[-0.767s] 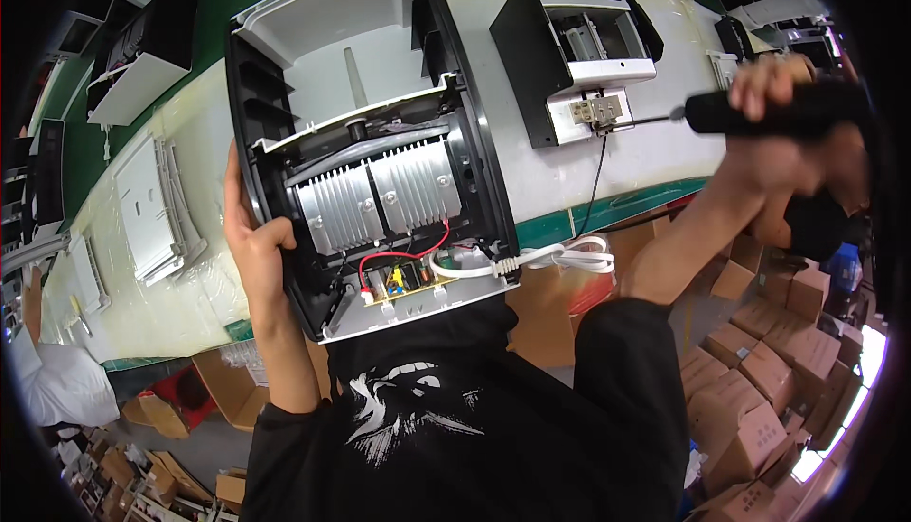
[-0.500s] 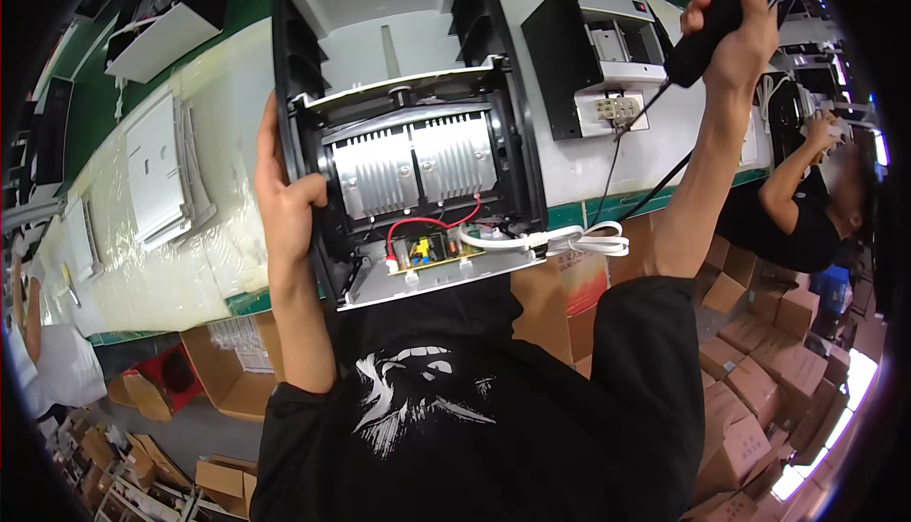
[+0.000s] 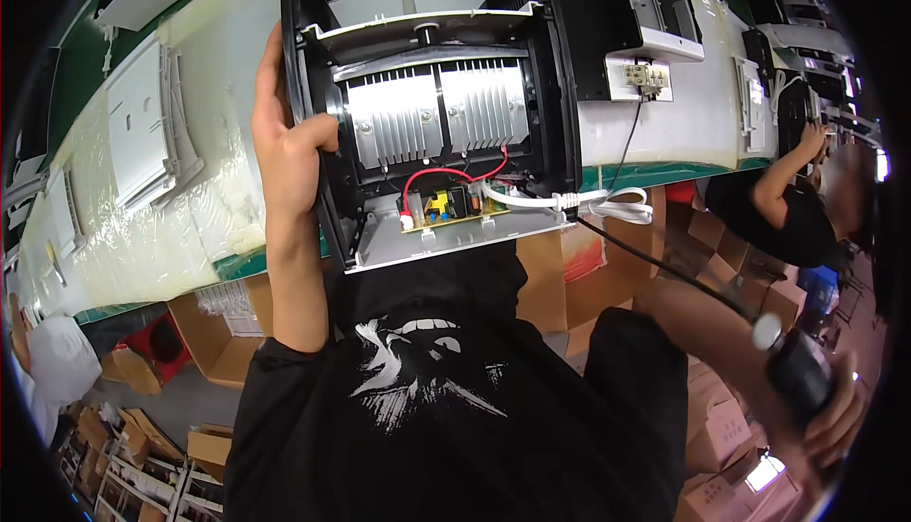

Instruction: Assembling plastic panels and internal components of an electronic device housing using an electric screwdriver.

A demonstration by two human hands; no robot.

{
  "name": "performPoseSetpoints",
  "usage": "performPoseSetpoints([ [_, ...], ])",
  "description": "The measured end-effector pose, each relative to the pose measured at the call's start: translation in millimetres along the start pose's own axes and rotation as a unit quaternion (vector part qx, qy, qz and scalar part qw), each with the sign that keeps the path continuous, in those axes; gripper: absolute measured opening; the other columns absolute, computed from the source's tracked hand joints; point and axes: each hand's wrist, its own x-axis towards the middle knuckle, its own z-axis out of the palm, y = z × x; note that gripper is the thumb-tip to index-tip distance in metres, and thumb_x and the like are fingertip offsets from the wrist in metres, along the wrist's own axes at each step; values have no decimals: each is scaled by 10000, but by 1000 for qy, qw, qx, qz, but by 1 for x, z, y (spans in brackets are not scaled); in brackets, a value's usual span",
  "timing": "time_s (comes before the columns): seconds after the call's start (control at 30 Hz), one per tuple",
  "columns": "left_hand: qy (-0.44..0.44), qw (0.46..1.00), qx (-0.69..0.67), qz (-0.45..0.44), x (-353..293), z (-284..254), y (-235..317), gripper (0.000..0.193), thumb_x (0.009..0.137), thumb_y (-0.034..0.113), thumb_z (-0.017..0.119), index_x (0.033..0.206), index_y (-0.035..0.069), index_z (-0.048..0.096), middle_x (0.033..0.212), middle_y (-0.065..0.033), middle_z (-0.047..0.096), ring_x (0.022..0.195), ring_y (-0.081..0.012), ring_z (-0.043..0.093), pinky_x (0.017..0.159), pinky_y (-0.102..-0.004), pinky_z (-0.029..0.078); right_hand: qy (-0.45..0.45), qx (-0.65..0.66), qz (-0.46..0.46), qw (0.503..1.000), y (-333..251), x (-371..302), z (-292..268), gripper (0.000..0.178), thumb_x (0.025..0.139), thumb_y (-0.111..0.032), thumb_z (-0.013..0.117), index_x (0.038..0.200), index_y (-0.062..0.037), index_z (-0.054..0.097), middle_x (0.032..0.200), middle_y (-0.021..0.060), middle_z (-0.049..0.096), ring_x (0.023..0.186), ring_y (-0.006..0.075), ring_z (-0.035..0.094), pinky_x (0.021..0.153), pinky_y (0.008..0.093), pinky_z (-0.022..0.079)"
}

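In the head view, a black and grey appliance housing [image 3: 569, 76] stands tilted up before me, its inside facing me. Two silver finned heat sinks [image 3: 394, 119] sit in its middle, above a small circuit board [image 3: 446, 209] with red wires. A bundled white cable [image 3: 622, 207] hangs out at its lower right corner. My left hand [image 3: 289, 147] grips the housing's left wall, thumb over the rim. Down at the far right, my right hand [image 3: 835, 418] is closed round a black cylindrical hand tool [image 3: 802, 375] with a pale end cap; a black cord or rod runs from it towards the housing.
On the wrapped bench lie white panels [image 3: 142, 123] at left. Another black and white unit [image 3: 607, 28] with an exposed terminal block [image 3: 647, 78] stands right of the housing. Open cardboard boxes [image 3: 531, 304] are below the bench edge. A co-worker [image 3: 769, 218] is at right.
My right hand has swung from high at the upper right down to the lower right with the black hand tool. The housing appears slightly higher and further right in view, still in my left hand.
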Motion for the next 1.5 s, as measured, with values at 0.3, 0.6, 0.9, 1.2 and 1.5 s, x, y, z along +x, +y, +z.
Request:
performPoseSetpoints([
  [0.3,-14,1000,-1,1,-1,-5,-3,825,563,-95,440,1379,-42,325,1162,-124,530,733,-108,526,503,-189,386,-209,-279,316,882,-16,-58,-21,333,557,202,665,735,-27,502,707,82,551,586,208,606,559,299,560],
  [0.6,-8,1000,7,4,-2,-2,-2,810,577,-96,441,1377,-36,329,1126,-121,553,686,-101,525,496,-188,384,-260,-384,475,748,44,-108,-16,619,782,-596,597,1137,-101,488,703,38,482,487,142,486,437,256,444],
  [0.9,-3,1000,12,4,0,-2,-2,816,572,-80,443,1379,-39,321,1109,-113,554,621,-77,496,464,-180,358,-252,-384,459,761,30,-114,-27,681,773,-640,557,1202,-128,427,727,51,472,492,151,484,441,271,449],
  [1.2,1,1000,13,-11,0,-2,0,821,562,-69,447,1374,-34,332,1043,-89,565,593,-68,464,453,-180,334,-247,-382,446,771,18,-119,-37,747,765,-685,517,1268,-154,365,750,63,463,497,160,482,444,286,455],
  [1.5,8,1000,24,0,0,-1,1,818,547,-59,439,1360,-37,351,1103,-102,545,685,-91,501,467,-176,350,-255,-366,433,784,8,-120,-46,814,757,-730,477,1333,-180,304,773,76,453,502,169,480,448,301,460],
])
